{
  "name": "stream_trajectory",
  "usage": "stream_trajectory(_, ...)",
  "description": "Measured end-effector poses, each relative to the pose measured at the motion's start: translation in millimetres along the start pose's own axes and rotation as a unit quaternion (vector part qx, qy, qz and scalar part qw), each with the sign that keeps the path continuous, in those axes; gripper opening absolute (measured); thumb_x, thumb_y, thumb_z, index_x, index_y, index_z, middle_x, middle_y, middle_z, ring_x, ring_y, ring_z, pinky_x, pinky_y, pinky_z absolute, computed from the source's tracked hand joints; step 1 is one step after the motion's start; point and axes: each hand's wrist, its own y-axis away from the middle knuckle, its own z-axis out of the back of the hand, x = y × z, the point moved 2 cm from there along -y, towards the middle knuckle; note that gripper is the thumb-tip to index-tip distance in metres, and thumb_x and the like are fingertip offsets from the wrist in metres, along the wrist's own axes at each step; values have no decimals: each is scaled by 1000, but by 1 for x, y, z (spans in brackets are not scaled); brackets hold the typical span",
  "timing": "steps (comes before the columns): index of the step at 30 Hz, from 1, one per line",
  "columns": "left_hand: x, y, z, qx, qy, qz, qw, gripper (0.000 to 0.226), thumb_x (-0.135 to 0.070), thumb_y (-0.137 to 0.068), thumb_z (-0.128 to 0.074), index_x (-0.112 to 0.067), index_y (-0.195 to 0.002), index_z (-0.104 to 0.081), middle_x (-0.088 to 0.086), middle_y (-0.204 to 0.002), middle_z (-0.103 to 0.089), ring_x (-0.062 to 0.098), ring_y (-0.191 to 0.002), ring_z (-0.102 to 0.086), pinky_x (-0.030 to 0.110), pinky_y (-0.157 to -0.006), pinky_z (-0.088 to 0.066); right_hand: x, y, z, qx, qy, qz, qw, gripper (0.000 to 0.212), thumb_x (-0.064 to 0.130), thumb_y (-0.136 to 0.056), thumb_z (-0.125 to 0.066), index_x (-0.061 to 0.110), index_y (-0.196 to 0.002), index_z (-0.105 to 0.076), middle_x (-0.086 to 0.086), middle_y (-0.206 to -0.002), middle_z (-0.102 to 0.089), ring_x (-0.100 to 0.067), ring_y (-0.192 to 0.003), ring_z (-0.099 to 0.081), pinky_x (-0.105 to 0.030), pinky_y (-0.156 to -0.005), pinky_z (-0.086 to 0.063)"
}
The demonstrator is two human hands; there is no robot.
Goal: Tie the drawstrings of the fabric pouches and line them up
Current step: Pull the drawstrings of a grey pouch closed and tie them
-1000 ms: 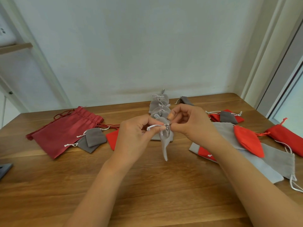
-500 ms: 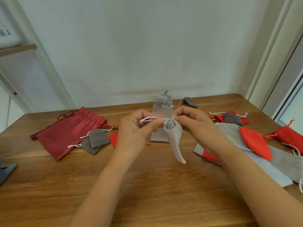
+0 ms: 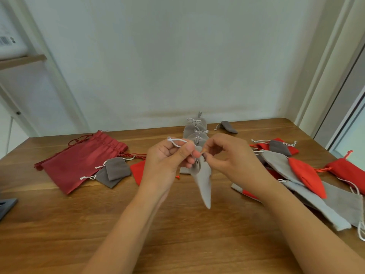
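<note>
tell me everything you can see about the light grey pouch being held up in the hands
The small light grey fabric pouch looks soft, like velvet. It hangs mouth up above the wooden table, its body folded narrow and tapering to a point at the bottom. The left hand pinches a loop of its white drawstring; the right hand pinches at its gathered neck. Whether it is knotted is hidden by the fingers.

Wooden table (image 3: 177, 244) against pale wall (image 3: 177, 56) (window (image 3: 353, 139) at right).
</note>
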Motion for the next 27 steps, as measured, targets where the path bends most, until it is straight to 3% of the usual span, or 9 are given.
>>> stream_trajectory(3,0,2,-2,7,34,31,999,13,-17,-73,-63,-6,-79,-65,2,-62,-67,6,-51,-57,16,-51,-48,-2,-3,5,23,-204,-84,975,10,7,-87,-65,15,-82,-65,6,-77,-66,-12,-76,-59,-33,-73,-49)
stream_trajectory(6,-1,2,-1,26,40,41,998,11,-18,-73,-63,-8,-78,-66,2,-62,-66,7,-52,-58,16,-52,-49,1,-1,0,70,-406,-158,898,5,13,-82,-60,10,-86,-62,-1,-80,-63,-19,-81,-55,-33,-79,-45)
stream_trajectory(9,-2,1,1,38,60,61,996,8,-17,-74,-62,-12,-71,-68,1,-61,-64,6,-51,-56,16,-51,-48,3,1,-8,112,-490,-195,842,14,16,-81,-56,7,-91,-60,-10,-86,-60,-26,-88,-51,-41,-85,-38)
stream_trajectory(12,-3,0,3,46,82,88,992,8,-17,-74,-61,-12,-70,-66,1,-59,-63,5,-50,-54,15,-49,-47,5,1,-11,120,-505,-182,835,16,17,-82,-54,4,-92,-58,-6,-82,-64,-17,-80,-58,-31,-77,-45)
stream_trajectory(14,-2,-1,4,53,88,108,989,11,-17,-74,-62,-12,-66,-68,1,-58,-62,5,-48,-53,15,-47,-47,6,1,-11,100,-463,-169,864,12,18,-82,-55,8,-89,-58,-1,-78,-64,-15,-77,-58,-30,-73,-44)
stream_trajectory(15,-1,-1,4,52,80,120,988,12,-17,-73,-62,-12,-65,-68,0,-58,-63,5,-48,-53,15,-47,-47,4,1,-10,80,-396,-151,902,7,18,-84,-57,11,-86,-59,1,-77,-63,-14,-77,-56,-30,-73,-43)
stream_trajectory(18,8,-2,4,40,33,169,984,14,-18,-73,-64,-5,-70,-68,-1,-56,-62,3,-49,-53,13,-49,-48,-2,1,-8,7,-68,-68,995,11,11,-92,-58,19,-85,-57,9,-77,-58,-1,-72,-51,-13,-67,-38)
stream_trajectory(21,13,-4,5,29,23,205,978,16,-18,-74,-65,-6,-65,-71,-1,-55,-61,4,-50,-53,13,-50,-48,0,2,-10,-26,44,-7,999,7,6,-92,-57,13,-90,-56,11,-83,-53,2,-79,-49,-7,-68,-36)
stream_trajectory(27,14,-5,11,19,36,226,973,18,-21,-70,-67,-7,-78,-73,-3,-58,-60,3,-49,-49,12,-47,-46,6,2,-4,-18,66,95,993,4,11,-88,-60,14,-91,-60,11,-104,-56,-5,-76,-51,-10,-67,-36)
